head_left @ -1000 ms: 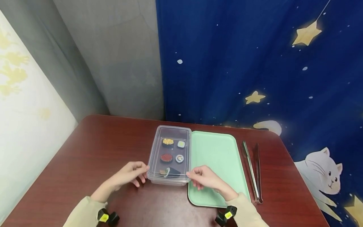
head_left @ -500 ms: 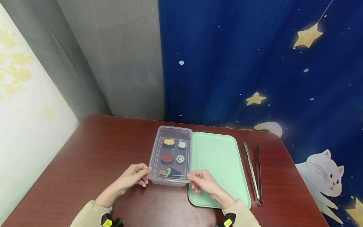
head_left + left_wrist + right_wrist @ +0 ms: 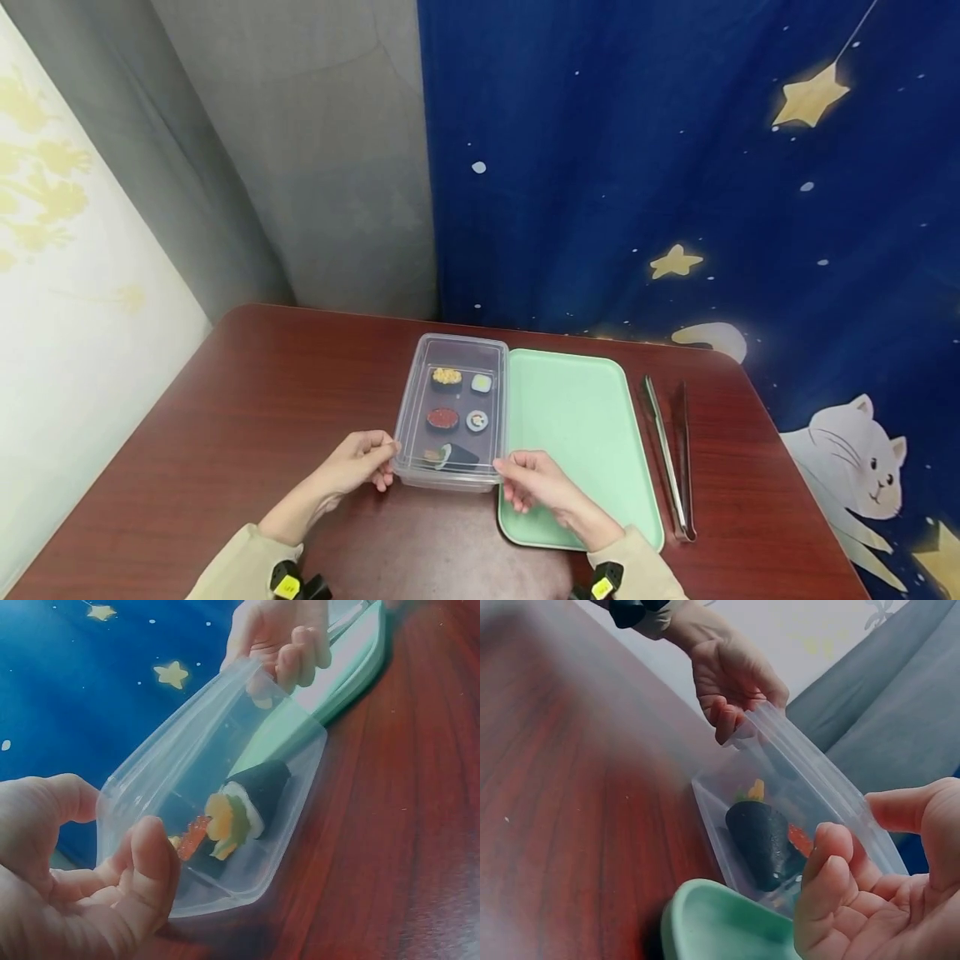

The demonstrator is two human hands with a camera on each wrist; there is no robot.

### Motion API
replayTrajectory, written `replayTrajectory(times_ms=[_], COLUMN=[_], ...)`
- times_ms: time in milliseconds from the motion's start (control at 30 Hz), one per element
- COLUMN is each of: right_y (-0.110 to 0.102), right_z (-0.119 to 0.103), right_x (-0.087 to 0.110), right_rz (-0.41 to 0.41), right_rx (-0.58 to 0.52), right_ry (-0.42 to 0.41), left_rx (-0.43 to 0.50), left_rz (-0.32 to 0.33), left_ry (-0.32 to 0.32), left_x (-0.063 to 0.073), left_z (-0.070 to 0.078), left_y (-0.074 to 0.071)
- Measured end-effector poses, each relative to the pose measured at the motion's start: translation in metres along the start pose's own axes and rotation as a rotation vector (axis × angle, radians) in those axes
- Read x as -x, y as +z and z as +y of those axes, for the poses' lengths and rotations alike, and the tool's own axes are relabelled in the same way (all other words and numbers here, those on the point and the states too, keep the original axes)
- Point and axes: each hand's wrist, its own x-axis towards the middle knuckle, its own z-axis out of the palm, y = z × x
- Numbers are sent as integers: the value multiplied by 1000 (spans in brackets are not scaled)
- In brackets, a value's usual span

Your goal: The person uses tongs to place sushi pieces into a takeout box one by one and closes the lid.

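A clear plastic container point(image 3: 448, 485) with sushi pieces inside stands on the table, covered by its clear lid point(image 3: 468, 350). At its near left corner my left hand point(image 3: 354, 465) pinches the lid's edge, thumb on top and fingers curled below. My right hand point(image 3: 542, 485) pinches the near right corner in the same way. Through the lid show a corn-topped sushi point(image 3: 447, 377), a red roe sushi point(image 3: 442, 418) and two small rolls, one of them round point(image 3: 477, 421). A dark cone-shaped hand roll point(image 3: 262, 791) lies nearest the front wall.
Right of the container, and under my right hand, lies a light green tray point(image 3: 570, 417). Metal tongs point(image 3: 667, 458) lie beyond the tray's right side. A blue starry curtain point(image 3: 562, 208) and a grey curtain point(image 3: 352, 183) hang behind the wooden table point(image 3: 300, 375).
My left fingers have curled in closer beneath the lid's corner, and both forearms have shifted slightly inward. The container and lid look unmoved, apart from a small shift of the whole view.
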Motion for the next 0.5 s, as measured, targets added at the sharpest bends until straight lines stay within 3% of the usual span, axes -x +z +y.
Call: replayTrajectory(times_ms=[200,367,500], right_y=[-1,-1,-1], right_z=[0,3,4], right_x=[0,-2,0], right_rz=[5,3,41], right_rx=[4,-9,75], right_ry=[-12,-5,-59], left_rx=[69,142,136], left_rz=[10,7,-29], left_ry=[-23,-93,-149], left_x=[-4,-4,-1], left_z=[-4,-8,-8], left_y=[2,1,-6])
